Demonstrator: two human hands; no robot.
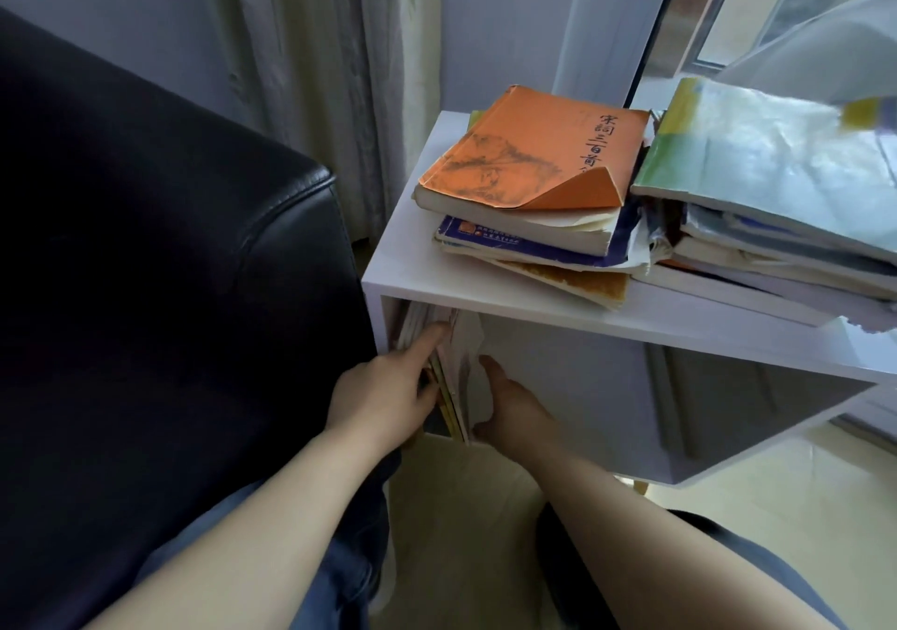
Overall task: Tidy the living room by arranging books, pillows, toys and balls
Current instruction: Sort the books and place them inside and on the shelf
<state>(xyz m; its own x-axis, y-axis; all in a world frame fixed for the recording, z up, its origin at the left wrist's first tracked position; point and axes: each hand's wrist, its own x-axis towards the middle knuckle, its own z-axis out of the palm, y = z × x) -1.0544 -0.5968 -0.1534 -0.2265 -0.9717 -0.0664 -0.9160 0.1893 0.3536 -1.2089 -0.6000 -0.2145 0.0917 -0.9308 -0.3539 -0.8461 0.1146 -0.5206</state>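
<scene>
At the left end of the white shelf unit's (403,260) open compartment, against its left wall: upright books (449,377) (a thin clutch, ragged at the edges). Flanked by both hands. On the side nearer that wall, the left hand (383,391), fingers straight and laid along the books, pressing rather than wrapping. On the other side, the right hand (514,406), thumb upright against the outermost pages; fingers out of sight inside the compartment, so cannot tell whether curled round the books or flat.

On top of the shelf unit, toward its left: a flat stack headed by an orange book (524,154) with a folded-back front corner, lying over a blue-covered one and a brownish one. On top toward its right, just beside that stack: a taller, untidier pile (776,202) of worn paperbacks.

Left of the shelf unit, close alongside, a black leather sofa (170,265). Behind the shelf unit, pale curtains (330,71) and a window frame (655,23). Below it, glossy cream floor (776,484).
</scene>
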